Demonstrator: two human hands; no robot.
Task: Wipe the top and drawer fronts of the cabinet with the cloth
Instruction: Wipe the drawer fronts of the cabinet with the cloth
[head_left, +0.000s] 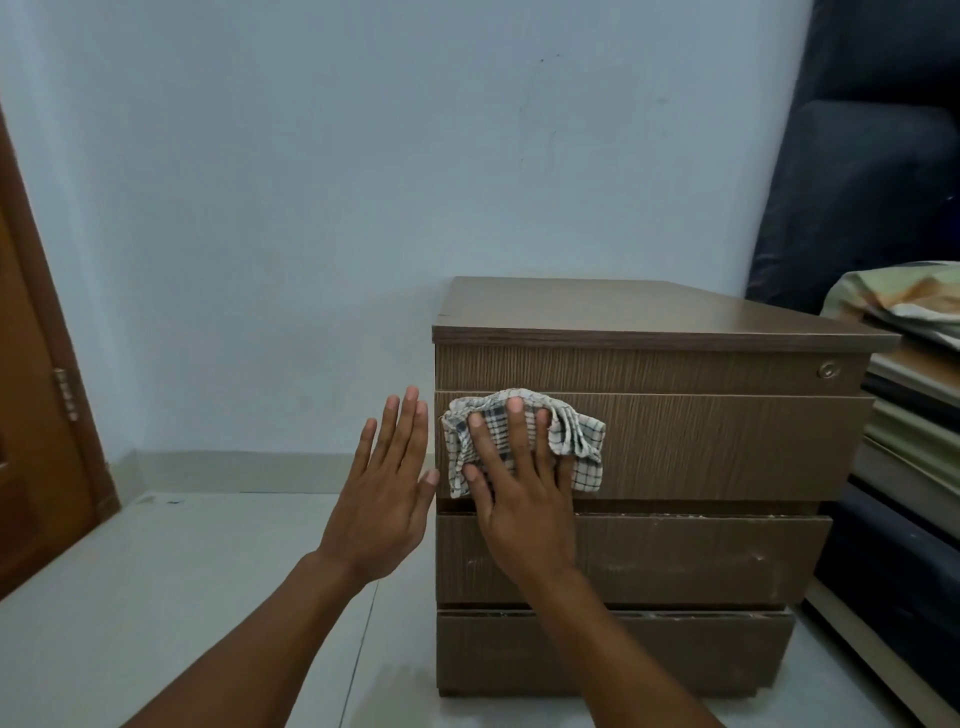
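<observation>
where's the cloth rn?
Head view: the checked cloth is pressed flat by the right hand against the left end of the cabinet's second drawer front, just below the top drawer.

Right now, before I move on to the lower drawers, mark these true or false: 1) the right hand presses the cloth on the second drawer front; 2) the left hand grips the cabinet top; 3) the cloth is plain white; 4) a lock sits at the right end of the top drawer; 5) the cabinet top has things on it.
1) True: the right hand lies flat on the cloth, against the second drawer front.
2) False: the left hand is open, beside the cabinet's left edge, holding nothing.
3) False: the cloth is checked, dark lines on white.
4) True: the lock is on the top drawer's right end.
5) False: the cabinet top is bare.
</observation>
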